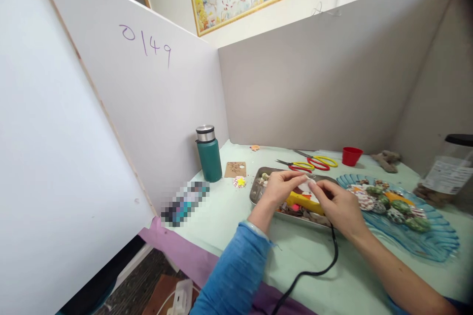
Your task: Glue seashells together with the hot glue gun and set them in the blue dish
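Over the tray [254,197], left hand [281,188] and right hand [338,206] pinch a white piece [306,186].

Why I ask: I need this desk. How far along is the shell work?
Patterned shells already lie on the blue plate. The left hand and right hand pinch a white piece above the yellow corded tool. Loose pieces wait in the metal tray.

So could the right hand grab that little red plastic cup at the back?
Probably yes. Nothing tall stands between the right hand and the little red plastic cup. But it pinches a small white piece with the left hand, so it is busy.
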`<state>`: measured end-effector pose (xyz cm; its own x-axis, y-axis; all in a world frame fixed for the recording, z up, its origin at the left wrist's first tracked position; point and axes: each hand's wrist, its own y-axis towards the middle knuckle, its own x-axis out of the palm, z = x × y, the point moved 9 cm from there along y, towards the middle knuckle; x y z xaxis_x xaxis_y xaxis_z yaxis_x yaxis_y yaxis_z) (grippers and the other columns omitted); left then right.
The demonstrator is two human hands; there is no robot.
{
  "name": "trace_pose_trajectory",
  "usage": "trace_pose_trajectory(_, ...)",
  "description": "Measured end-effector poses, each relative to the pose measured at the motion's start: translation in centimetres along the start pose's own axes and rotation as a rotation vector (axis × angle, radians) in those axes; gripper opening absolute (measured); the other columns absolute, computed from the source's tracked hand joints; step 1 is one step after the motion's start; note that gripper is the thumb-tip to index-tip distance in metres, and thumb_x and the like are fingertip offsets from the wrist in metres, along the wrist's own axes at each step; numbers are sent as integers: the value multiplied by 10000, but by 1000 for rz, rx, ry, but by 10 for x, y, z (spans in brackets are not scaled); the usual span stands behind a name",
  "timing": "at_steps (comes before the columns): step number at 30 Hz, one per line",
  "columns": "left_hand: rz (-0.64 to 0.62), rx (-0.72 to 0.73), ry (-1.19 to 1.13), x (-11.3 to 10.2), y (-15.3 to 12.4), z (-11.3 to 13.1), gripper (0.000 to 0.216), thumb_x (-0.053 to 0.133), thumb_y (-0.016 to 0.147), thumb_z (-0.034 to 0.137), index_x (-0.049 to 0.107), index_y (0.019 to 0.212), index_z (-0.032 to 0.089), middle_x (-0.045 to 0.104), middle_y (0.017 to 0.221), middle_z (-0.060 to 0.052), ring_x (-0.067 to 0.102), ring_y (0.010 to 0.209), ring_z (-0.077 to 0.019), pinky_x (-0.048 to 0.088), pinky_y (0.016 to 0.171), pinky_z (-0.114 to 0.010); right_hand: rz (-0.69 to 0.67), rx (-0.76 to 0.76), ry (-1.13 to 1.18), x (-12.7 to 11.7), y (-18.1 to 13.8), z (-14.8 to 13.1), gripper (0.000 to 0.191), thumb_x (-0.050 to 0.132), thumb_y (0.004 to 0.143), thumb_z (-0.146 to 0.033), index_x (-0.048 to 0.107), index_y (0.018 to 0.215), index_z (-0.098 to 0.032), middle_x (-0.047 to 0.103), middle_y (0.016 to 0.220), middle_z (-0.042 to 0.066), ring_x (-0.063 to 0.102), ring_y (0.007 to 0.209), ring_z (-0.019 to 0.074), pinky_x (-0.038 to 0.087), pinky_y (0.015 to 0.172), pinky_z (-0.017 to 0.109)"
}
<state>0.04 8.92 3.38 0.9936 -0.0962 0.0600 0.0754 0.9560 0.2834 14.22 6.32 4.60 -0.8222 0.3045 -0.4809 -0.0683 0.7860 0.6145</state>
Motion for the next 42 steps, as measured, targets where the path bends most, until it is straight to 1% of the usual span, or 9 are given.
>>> trace_pose_trajectory(3, -48, -17, -43, 5, -1, 0, 489, 767, 639, 440, 705, 1002, 118, 682, 769, -57, 600, 574, -114, 492, 601, -249, 46, 41, 52, -4, 1, 1, 434, 457, 865, -551, 601, 683, -183, 525, 548, -14, 461, 525, 136, 336, 518, 251)
trace_pose_trajectory(6, -11, -4, -2, 2, -1, 2, 393, 758, 637, 454, 703, 817, 109, 635, 653, -25, 586, 570, -117, 474, 585, -226, 27, 30, 81, -3, 0, -3, 422, 444, 890, -519, 613, 710, -177, 545, 598, -3, 472, 564, 138, 352, 545, 247)
trace_pose_trajectory(17, 63, -93, 86, -1, -12, 5, 280, 732, 679, 395, 733, 800, 143, 591, 583, 0, 524, 557, -112, 418, 552, -202, -72, -3, 64, 8, -6, -6, 352, 419, 947, -339, 503, 638, -192, 555, 655, 11, 505, 629, 144, 342, 605, 249)
trace_pose_trajectory(24, 54, -6, 189, -1, -13, 13, 291, 684, 736, 421, 699, 693, 134, 578, 623, -7, 519, 582, -115, 423, 562, -203, -130, -7, 31, 15, -5, -8, 374, 404, 957, -302, 527, 625, -183, 563, 653, 13, 528, 642, 143, 355, 607, 252)
trace_pose_trajectory(29, 152, 28, 62, -21, -8, 10, 340, 665, 747, 476, 642, 821, 146, 641, 731, -23, 600, 650, -146, 504, 617, -237, -181, -111, -181, 13, -1, -13, 166, 648, 815, -361, 627, 816, -197, 655, 886, 52, 577, 886, 217, 386, 782, 305)
trace_pose_trajectory(33, 220, 25, -26, -40, -4, 12, 415, 697, 685, 527, 582, 803, 146, 640, 682, -16, 594, 520, -131, 507, 521, -245, -335, 54, -376, 26, -2, 5, 326, 720, 708, -413, 626, 934, -196, 685, 932, 74, 621, 861, 253, 385, 677, 290)
trace_pose_trajectory(36, 258, 25, -84, -50, 0, 11, 446, 724, 637, 546, 569, 771, 150, 598, 584, 13, 531, 425, -98, 446, 427, -207, -442, 81, -419, 37, -5, 14, 245, 662, 755, -380, 629, 925, -206, 704, 864, 71, 643, 810, 246, 364, 633, 269)
trace_pose_trajectory(39, 294, 51, -133, -58, 4, 9, 456, 751, 603, 535, 584, 776, 148, 567, 550, 39, 515, 419, -83, 428, 420, -190, -375, 59, -318, 34, -1, 17, 167, 543, 846, -301, 619, 945, -190, 695, 843, 80, 634, 793, 220, 381, 651, 271)
trace_pose_trajectory(42, 328, 44, -159, -66, 6, 2, 462, 761, 603, 513, 609, 826, 137, 568, 531, 42, 509, 429, -83, 435, 431, -191, -229, 204, 126, 22, 5, 27, 256, 480, 883, -370, 580, 1033, -188, 643, 788, 53, 589, 675, 179, 421, 575, 262)
